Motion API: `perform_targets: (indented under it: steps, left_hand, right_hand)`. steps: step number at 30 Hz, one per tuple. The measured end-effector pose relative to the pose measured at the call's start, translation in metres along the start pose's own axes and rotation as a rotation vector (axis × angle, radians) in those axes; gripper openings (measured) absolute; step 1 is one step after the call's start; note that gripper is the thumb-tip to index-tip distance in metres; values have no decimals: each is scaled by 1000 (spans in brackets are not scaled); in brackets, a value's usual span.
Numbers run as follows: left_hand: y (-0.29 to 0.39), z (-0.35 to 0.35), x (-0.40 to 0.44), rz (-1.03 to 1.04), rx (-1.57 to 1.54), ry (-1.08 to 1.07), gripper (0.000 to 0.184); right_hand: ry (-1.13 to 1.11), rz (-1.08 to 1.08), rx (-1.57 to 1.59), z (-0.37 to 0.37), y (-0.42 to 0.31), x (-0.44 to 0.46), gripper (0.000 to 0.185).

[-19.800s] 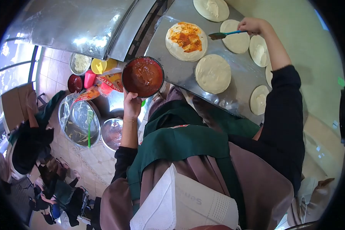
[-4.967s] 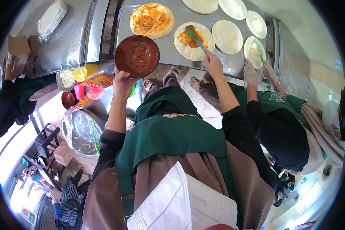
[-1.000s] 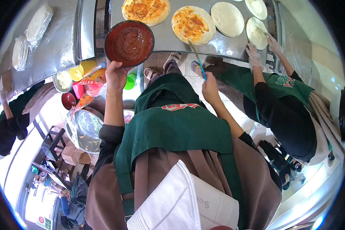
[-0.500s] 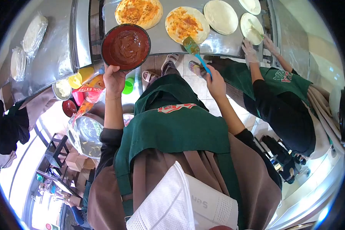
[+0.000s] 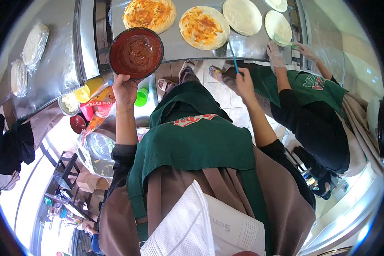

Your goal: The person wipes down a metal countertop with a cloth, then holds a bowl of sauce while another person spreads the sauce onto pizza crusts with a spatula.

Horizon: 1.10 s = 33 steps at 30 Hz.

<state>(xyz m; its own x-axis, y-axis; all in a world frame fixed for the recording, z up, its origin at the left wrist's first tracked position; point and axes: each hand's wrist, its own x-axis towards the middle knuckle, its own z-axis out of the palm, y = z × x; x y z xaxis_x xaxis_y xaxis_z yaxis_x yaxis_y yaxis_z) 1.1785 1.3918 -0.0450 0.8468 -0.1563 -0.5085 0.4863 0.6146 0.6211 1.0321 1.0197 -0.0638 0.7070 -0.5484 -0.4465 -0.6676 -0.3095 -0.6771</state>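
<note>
My left hand [image 5: 126, 91] holds up a dark bowl [image 5: 136, 53] of red sauce by its near rim, beside the metal table [image 5: 179, 53]. In my right hand [image 5: 245, 85] is the blue handle of a brush [image 5: 234, 55], its head edge-on near the right edge of a dough round [image 5: 204, 28] with orange-red sauce over its middle. A second sauced dough round [image 5: 149, 15] lies to the left, partly behind the bowl. Right of the brush sits a plain pale dough round [image 5: 242, 17]. Whether the brush touches the dough is unclear.
At the right, a co-worker's gloved hands [image 5: 277, 57] work at another dough round [image 5: 278, 27] with a green-handled tool. Wrapped dough [image 5: 35, 46] lies on the left table. Below it are a yellow jug [image 5: 83, 92], a green cup [image 5: 141, 97] and a large metal bowl [image 5: 99, 151].
Since five seconds ago, sauce covers more of the middle round. In the last second the view shifted, the table's contents sliding left, and the brush turned and moved off the sauced area.
</note>
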Motion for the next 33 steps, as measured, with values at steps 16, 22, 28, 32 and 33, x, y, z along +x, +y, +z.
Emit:
perform_targets:
  steps: [16,22,28,32,33]
  left_hand:
    - [0,10,0,3,10,-23,54]
    - [2,17,-1,6,42,-22,54]
    - [-2,14,1,-2,19,-48,58]
    - [0,22,2,7,41,-35,58]
    - [1,24,3,10,40,-38,58]
  right_hand:
    - [-109,-108,74,22,-42,-25,24]
    - [32,-220,-471,10,-25,4,25]
    - [-256,-218,-431,29,-37,-42,23]
    - [-94,-372,-241,24,-45,-24,24]
    - [-43,-359,-325,17,-61,-17,25]
